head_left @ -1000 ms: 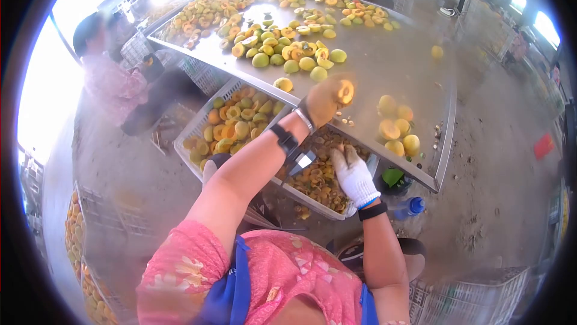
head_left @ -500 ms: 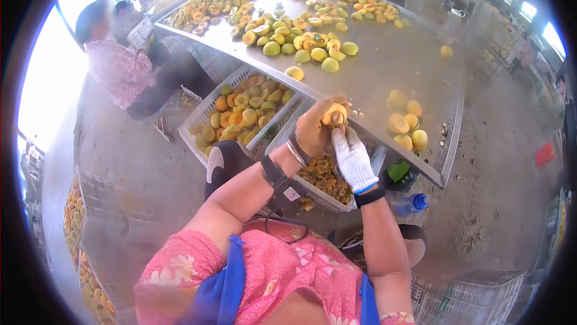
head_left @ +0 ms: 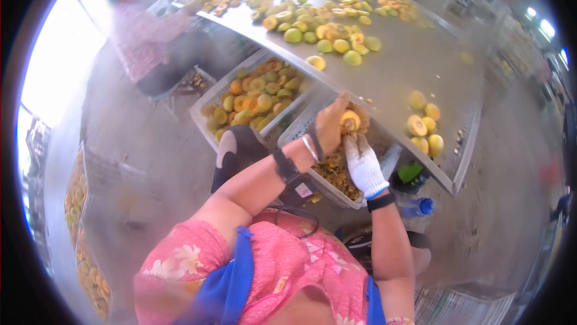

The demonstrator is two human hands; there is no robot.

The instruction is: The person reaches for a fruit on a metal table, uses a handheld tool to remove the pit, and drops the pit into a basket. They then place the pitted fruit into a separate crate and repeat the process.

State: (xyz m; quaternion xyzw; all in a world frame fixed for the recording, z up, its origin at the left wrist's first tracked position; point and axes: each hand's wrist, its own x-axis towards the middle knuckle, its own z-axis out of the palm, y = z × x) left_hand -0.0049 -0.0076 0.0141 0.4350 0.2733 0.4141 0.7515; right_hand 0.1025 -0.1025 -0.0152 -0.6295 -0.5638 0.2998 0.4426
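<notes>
My left hand (head_left: 330, 130), in a stained brownish glove, is wrapped around a cut yellow peach (head_left: 350, 122), its orange flesh facing up. My right hand (head_left: 365, 169) wears a white knit glove with darkened fingertips. Its fingers are pinched together against the near side of the peach; whatever they grip is hidden. Below both hands stands a crate of brown-orange scraps (head_left: 336, 178). On the metal table (head_left: 396, 78), to the right of my hands, lies a small group of peaches (head_left: 428, 127), at least one cut side up.
A white crate (head_left: 201, 115) full of halved peaches stands left of my hands. A large heap of halves (head_left: 324, 27) covers the table's far part. A person (head_left: 141, 30) sits at left. A blue bottle (head_left: 418, 207) stands by my right forearm.
The camera view has shifted, so the table and crates sit further right. Both hands stay together at the peach, which now shows its cut face more upward. The person at left has reached toward the table.
</notes>
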